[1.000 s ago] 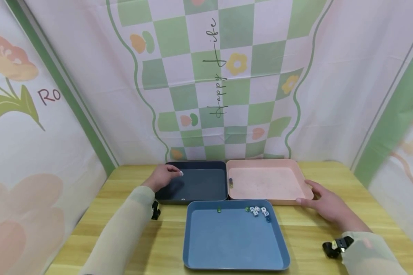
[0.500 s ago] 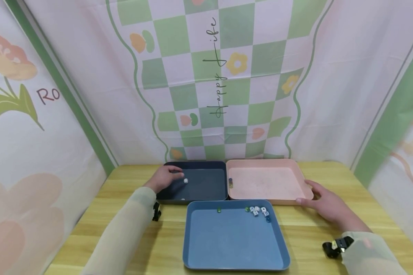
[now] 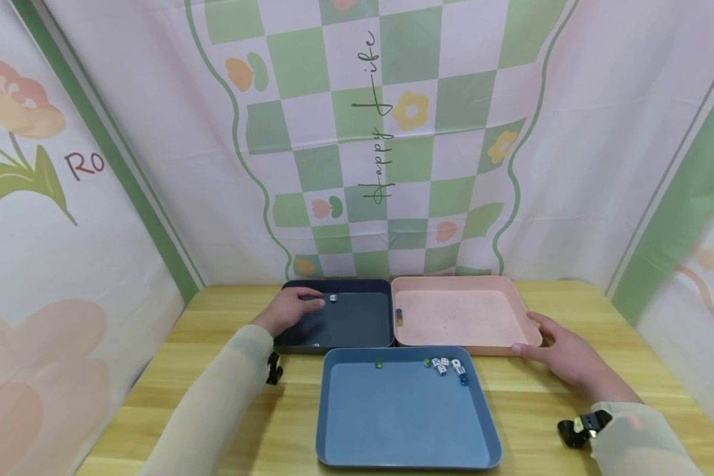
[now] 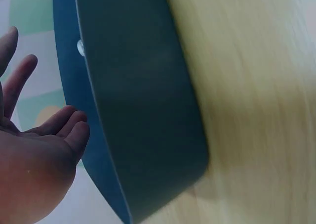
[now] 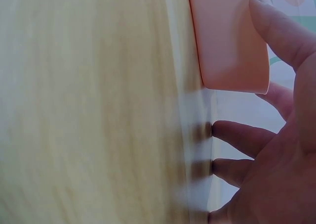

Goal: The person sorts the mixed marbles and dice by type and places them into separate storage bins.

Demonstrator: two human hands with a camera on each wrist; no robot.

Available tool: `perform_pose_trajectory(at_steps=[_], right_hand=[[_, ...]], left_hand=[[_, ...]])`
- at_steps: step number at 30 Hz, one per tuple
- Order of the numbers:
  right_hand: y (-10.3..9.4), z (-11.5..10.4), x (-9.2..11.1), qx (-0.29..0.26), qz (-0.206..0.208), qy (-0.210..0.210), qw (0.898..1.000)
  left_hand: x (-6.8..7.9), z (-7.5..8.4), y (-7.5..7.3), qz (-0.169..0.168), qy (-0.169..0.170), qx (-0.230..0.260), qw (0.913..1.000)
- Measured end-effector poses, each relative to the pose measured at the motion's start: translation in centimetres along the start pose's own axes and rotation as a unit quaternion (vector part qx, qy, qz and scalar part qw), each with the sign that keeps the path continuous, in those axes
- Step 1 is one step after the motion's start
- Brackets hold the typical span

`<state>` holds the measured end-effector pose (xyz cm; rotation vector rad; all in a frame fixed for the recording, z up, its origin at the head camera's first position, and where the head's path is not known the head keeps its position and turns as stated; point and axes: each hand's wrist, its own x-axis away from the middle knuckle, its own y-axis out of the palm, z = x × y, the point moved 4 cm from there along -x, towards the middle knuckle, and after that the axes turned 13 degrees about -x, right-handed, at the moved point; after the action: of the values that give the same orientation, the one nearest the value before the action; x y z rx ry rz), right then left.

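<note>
My left hand (image 3: pixel 289 309) hovers over the left side of the dark navy tray (image 3: pixel 357 330), its fingers loosely extended and holding nothing. A white die (image 3: pixel 333 298) lies in that tray just beyond the fingertips. Another small white piece (image 3: pixel 316 345) shows at the tray's front wall. In the left wrist view, my hand (image 4: pixel 39 155) has spread fingers beside the tray wall (image 4: pixel 143 95). My right hand (image 3: pixel 562 350) rests at the front right corner of the pink tray (image 3: pixel 464 314). In the right wrist view, its thumb touches the rim and the other fingers are spread.
A blue tray (image 3: pixel 404 423) stands nearest, with several white dice (image 3: pixel 442 365), green pieces (image 3: pixel 379 363) and a dark blue piece (image 3: pixel 464 380) along its far side. Small blue and yellow pieces (image 3: pixel 399 317) sit at the pink tray's left wall. A printed curtain (image 3: pixel 387 165) hangs behind the wooden table (image 3: pixel 529 423).
My left hand has let go of the white die, which moved right and away across the navy tray. The left hand shifted slightly right. My right hand has stayed still.
</note>
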<state>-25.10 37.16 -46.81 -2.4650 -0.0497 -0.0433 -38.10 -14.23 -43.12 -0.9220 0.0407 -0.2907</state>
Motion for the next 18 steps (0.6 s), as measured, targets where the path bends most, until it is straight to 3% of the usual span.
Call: perform_pose_trajectory(at_steps=[18], right_hand=[[0.1,-0.1,0.2,-0.003,-0.001,0.001,1.0]], left_hand=[[1.0,6.2,2.5,-0.038,0.067,-0.014,0.997]])
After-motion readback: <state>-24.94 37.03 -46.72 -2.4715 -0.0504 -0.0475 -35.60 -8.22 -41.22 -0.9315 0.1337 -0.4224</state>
